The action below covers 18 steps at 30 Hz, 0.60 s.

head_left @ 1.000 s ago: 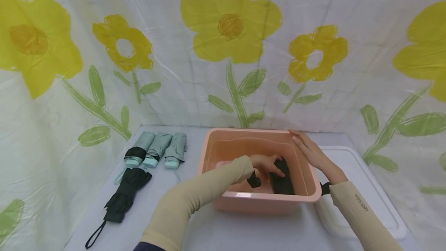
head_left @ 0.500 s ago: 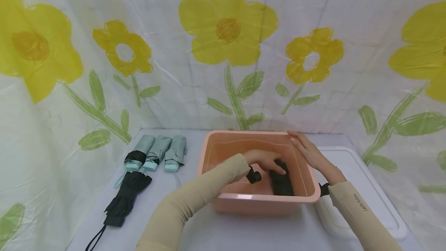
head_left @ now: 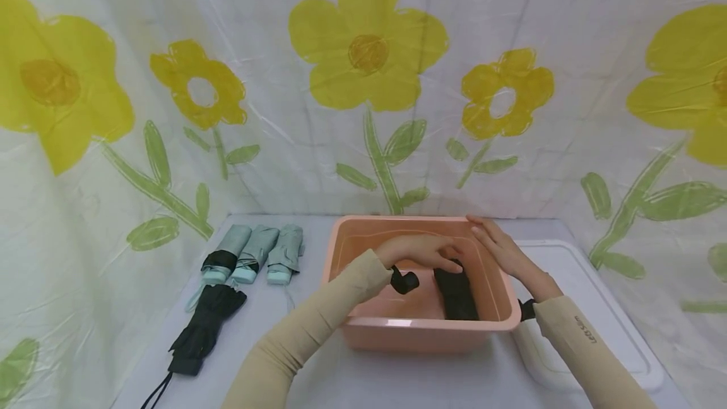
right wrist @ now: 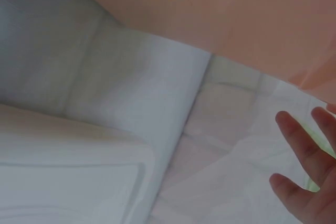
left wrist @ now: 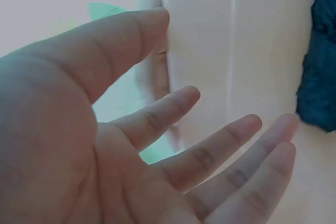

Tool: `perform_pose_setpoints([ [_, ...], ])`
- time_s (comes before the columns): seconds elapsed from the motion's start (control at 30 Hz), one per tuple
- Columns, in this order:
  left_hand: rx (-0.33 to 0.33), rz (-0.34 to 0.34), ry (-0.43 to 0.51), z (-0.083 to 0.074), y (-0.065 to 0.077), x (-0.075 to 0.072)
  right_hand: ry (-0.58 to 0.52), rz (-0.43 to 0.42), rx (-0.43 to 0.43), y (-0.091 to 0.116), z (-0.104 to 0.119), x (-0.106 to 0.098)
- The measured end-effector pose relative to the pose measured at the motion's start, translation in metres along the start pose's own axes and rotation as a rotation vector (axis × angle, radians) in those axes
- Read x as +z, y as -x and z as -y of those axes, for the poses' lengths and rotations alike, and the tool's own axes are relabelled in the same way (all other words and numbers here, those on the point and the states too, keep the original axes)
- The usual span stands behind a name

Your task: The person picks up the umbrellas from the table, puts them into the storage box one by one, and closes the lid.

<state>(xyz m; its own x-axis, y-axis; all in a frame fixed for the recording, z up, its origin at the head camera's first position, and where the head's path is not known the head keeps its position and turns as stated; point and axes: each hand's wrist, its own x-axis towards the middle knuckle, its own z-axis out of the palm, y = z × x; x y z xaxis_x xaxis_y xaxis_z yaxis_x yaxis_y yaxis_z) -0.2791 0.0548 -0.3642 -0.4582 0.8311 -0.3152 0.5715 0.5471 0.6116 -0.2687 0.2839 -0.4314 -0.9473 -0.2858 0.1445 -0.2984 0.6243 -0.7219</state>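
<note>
A folded black umbrella (head_left: pixel 457 292) lies inside the pink plastic bin (head_left: pixel 420 326), along its right wall. Just above its far end hovers my left hand (head_left: pixel 417 250), fingers spread and holding nothing. The left wrist view shows that palm and its parted fingers (left wrist: pixel 210 161), with the umbrella (left wrist: pixel 321 72), dark blue-green there, apart from them at the right. My right hand (head_left: pixel 500 250) rests with extended fingers on the bin's right rim near the back corner. In the right wrist view, only part of this hand (right wrist: pixel 312 174) shows beside the bin's outer wall (right wrist: pixel 220 14).
Three folded pale green umbrellas (head_left: pixel 255 256) lie side by side at the table's back left. Closer in is a black folded umbrella (head_left: pixel 207 327) with a wrist loop. A white lid (head_left: pixel 602 320) lies on the table (head_left: pixel 397 384) under my right forearm. A flowered curtain (head_left: pixel 318 163) hangs behind.
My left hand has let go of the black umbrella in the bin and drawn up and left, uncovering more of it. My right hand stays on the rim.
</note>
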Motion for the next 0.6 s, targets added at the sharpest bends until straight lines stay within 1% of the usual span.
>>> perform_pose_setpoints([
  [0.1,0.008,-0.044,0.0,-0.001,0.01,-0.001,-0.008,0.002,0.007,0.0,-0.001,0.001],
  [0.27,0.062,-0.092,0.076,0.001,0.028,-0.002,0.005,-0.001,0.009,0.001,-0.002,0.002],
  [0.37,0.073,-0.116,0.105,0.004,0.039,-0.002,0.013,-0.002,0.006,0.001,0.001,0.002],
  [0.47,0.085,-0.146,0.128,0.007,0.049,-0.004,-0.003,-0.001,0.008,0.003,0.008,0.001],
  [0.6,0.124,-0.186,0.175,0.008,0.062,-0.009,-0.016,0.0,0.005,0.008,0.029,-0.004],
])
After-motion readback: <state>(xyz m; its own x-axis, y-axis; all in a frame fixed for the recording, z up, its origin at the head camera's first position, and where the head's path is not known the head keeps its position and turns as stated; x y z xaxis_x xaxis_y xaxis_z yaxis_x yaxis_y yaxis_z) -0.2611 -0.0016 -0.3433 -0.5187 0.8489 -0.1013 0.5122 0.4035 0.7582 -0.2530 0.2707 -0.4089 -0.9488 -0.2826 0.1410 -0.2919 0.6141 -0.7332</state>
